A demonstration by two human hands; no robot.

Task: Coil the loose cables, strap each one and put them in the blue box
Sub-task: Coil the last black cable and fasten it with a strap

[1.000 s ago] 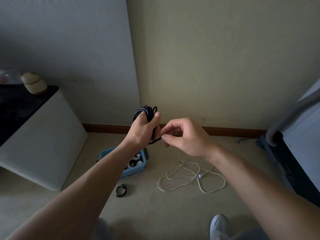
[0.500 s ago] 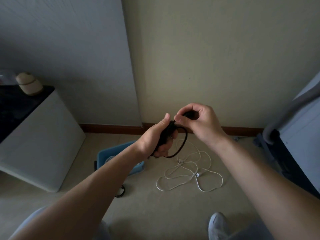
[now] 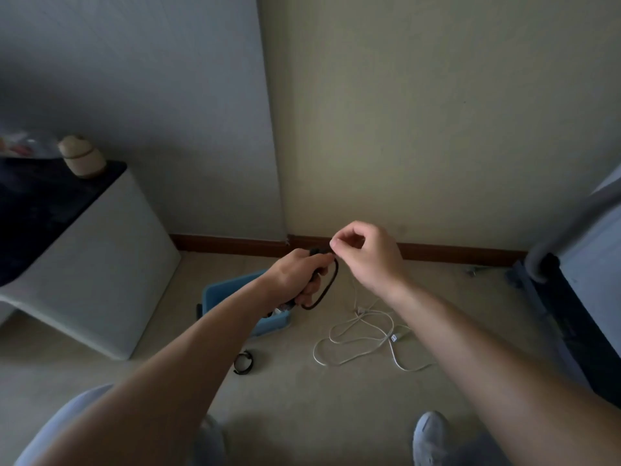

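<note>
Left hand: clenched round the bundled turns of the black cable, which I see held in the air above the floor, just over the blue box.
Right hand: fingers curled, thumb and forefinger pinched together at the top of the 1 free loop. They seem to be nipping the cable there, though the contact is small and dim.
Black cable, handling: I judge it light and limp but springy. The free loop bows out in a smooth curve, so the turns will want to spring open if the fist slackens.
Where to hold: round the waist of the bundle, all turns in 1 grip, with the other hand kept for the tail end or a strap.
Strap: a small black ring lies on the floor in front of the box; I take it for a strap, but cannot be sure.
White cable: loose and tangled on the floor to the right of the box. It looks thin and soft, and is best picked up near 1 end, where a small plug shows.
Blue box, contents: something pale shows inside under my left wrist; the rest is hidden.
Risk: the coil unwinding before it is strapped.
</note>
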